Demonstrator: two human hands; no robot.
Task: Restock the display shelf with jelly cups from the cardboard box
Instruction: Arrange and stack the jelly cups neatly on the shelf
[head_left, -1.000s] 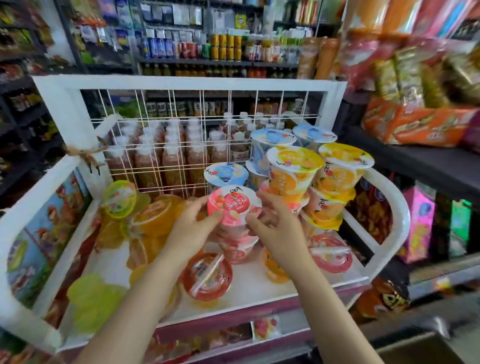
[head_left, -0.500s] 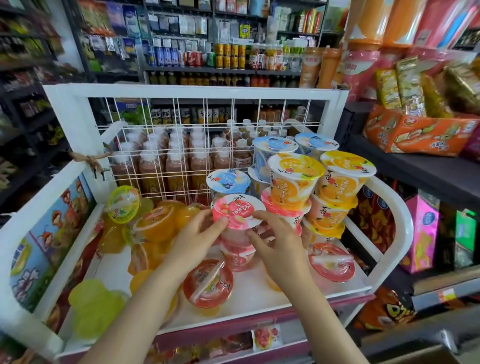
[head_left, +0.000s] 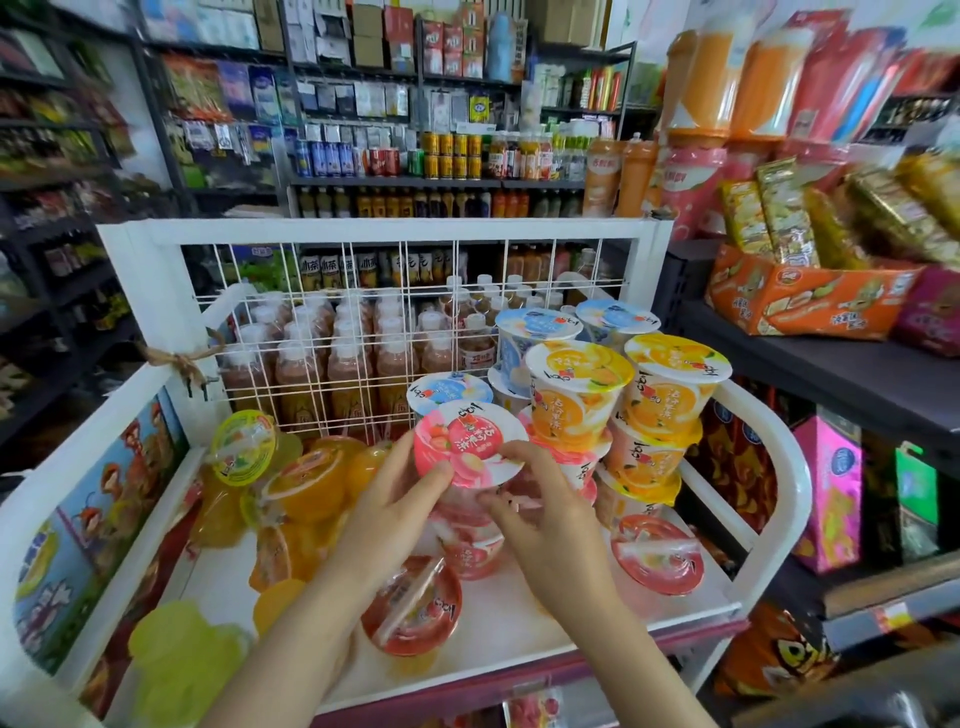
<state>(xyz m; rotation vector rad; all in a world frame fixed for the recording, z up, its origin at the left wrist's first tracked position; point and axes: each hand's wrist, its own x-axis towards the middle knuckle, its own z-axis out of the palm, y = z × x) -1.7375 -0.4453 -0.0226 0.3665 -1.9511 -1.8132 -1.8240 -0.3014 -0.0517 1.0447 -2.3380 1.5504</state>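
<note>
Held cup: pink strawberry-print plastic jelly cup with a glossy round foil lid (head_left: 470, 441), atop a pink cup stack at the shelf's middle.
Left hand: left hand (head_left: 400, 499) has its fingers curled on the cup's left side, thumb at the lid rim.
Right hand: right hand (head_left: 545, 512) pinches the lid's right edge with curled fingers.
Neighbours: tapered orange-print jelly cups (head_left: 576, 400) stacked just to the right; clear, domed orange jelly tubs (head_left: 306, 483) to the left.
Surface: smooth white display shelf with a rounded rail (head_left: 769, 467) and a wire-grid back.
Room: shop aisles crowded with bottles and snack packs.
</note>
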